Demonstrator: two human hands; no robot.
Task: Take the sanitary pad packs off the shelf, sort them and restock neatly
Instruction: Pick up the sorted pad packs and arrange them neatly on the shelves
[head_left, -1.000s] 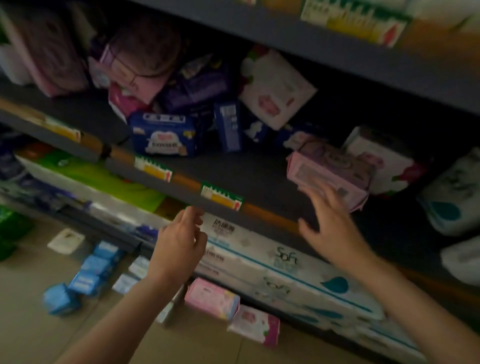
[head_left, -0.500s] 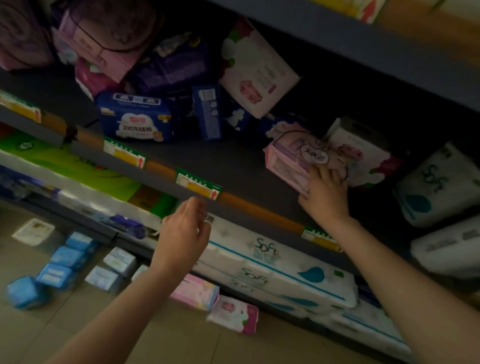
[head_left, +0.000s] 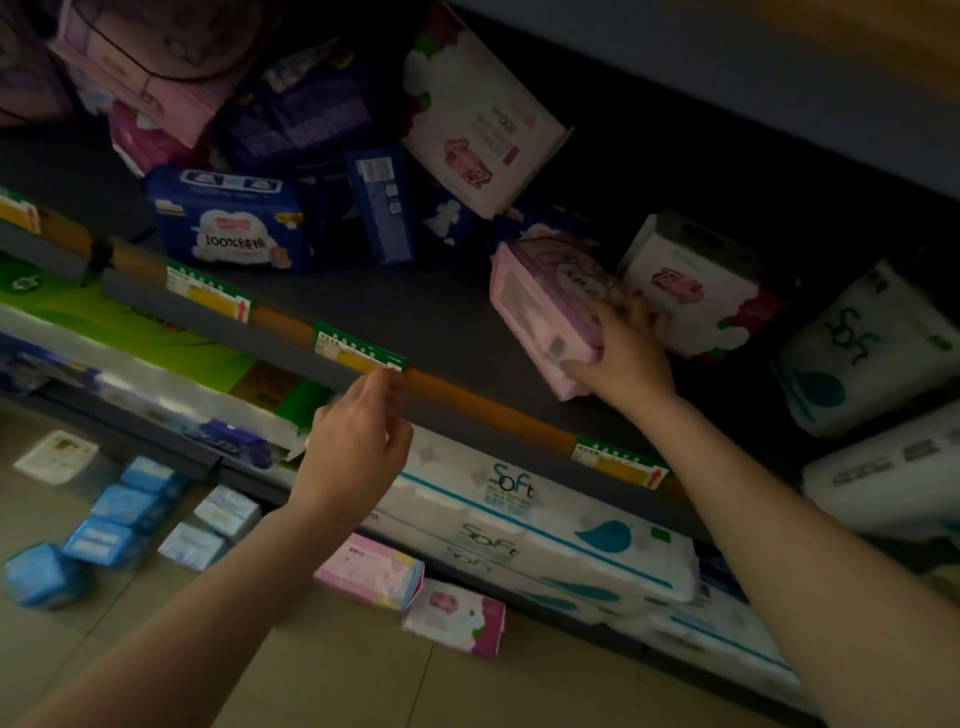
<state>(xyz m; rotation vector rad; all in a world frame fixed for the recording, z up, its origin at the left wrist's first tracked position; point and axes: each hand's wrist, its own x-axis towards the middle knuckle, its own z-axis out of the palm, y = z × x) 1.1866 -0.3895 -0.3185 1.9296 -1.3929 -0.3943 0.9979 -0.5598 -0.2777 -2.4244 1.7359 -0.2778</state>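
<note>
Down on the floor (head_left: 337, 670) at the far left lie small blue packs (head_left: 111, 540), with a pink pack (head_left: 369, 571) further along beside the bottom shelf. On the shelf (head_left: 395, 306) above, a dark blue pack (head_left: 234, 223) sits near the front edge. The left hand (head_left: 358, 447) hovers by a green price tag (head_left: 358, 353), fingers loosely curled, its grip holding nothing. To the right, the right hand (head_left: 623, 353) has its grip round a pink sanitary pad pack (head_left: 540, 306), tilted on the shelf just beside a white pack (head_left: 691, 286). Bulky white rolls (head_left: 862, 353) fill the far right.
</note>
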